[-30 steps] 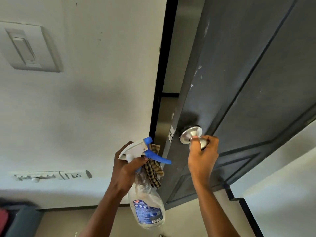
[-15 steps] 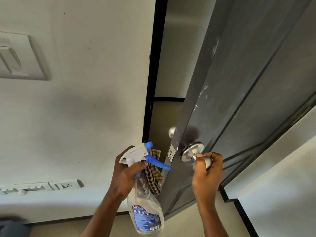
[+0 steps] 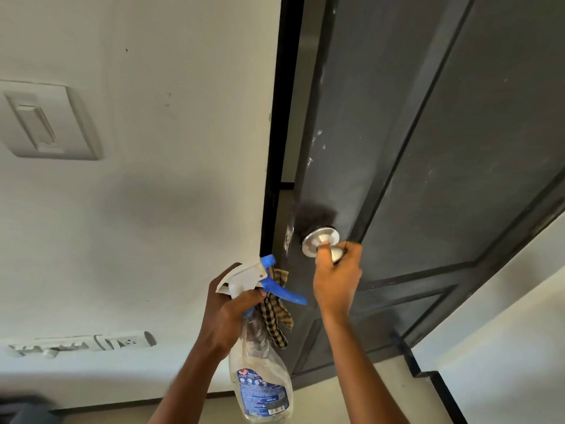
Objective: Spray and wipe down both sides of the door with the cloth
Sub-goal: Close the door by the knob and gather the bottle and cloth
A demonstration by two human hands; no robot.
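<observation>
Fingers (image 3: 351, 249) of the right hand (image 3: 336, 280) clamp the knob (image 3: 334, 253), left hand (image 3: 232, 307) beside it gripping bottle (image 3: 260, 371) and cloth (image 3: 276, 319); seemingly positioning door (image 3: 428, 148) before spraying.

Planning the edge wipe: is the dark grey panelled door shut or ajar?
Ajar: a narrow gap shows between the dark grey panelled door and its black frame, exposing the latch plate.

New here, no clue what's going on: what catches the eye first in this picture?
A dark grey panelled door fills the right side, and the right hand grips its round silver metal knob near the centre. Just below and left, the left hand holds a clear plastic spray bottle with a blue trigger, together with a brown checked cloth.
</observation>
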